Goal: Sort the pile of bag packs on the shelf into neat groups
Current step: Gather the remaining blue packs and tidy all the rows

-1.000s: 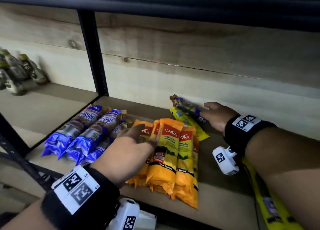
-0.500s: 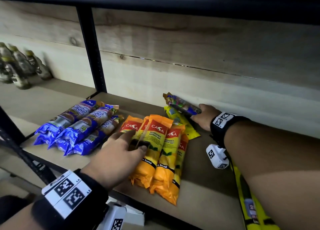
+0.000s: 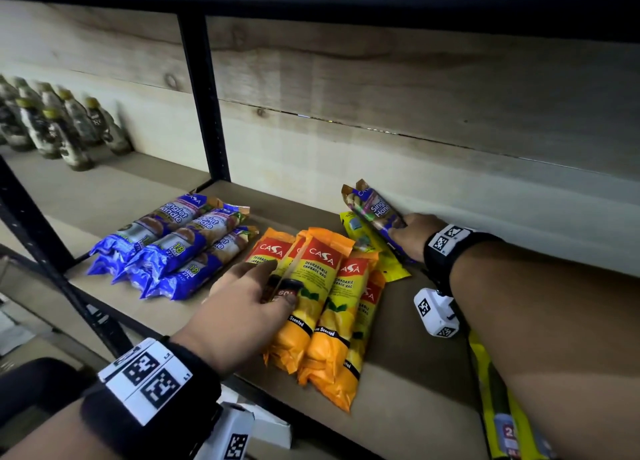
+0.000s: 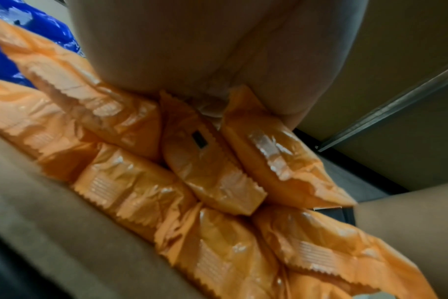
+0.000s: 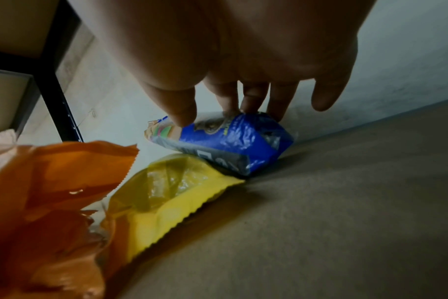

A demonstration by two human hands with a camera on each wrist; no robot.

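Observation:
Several orange bag packs [image 3: 322,300] [image 4: 212,174] lie side by side in the middle of the shelf. My left hand [image 3: 242,296] rests flat on their left side, its fingers spread over two packs. Three blue packs [image 3: 173,248] lie grouped to the left. At the back, my right hand [image 3: 412,232] [image 5: 233,101] pinches a lone blue pack [image 3: 374,213] [image 5: 223,141] between thumb and fingers. It is tilted up off a yellow pack [image 3: 367,244] [image 5: 171,194] under it.
The wooden shelf board [image 3: 415,383] has bare room at the right front. A black upright post [image 3: 204,102] stands behind the blue group. Bottles [image 3: 62,127] fill the neighbouring bay on the left. Another yellow pack [image 3: 502,411] lies under my right forearm.
My right hand has closed round the lone blue pack and tipped it up off the yellow one. My left hand has stayed on the orange packs.

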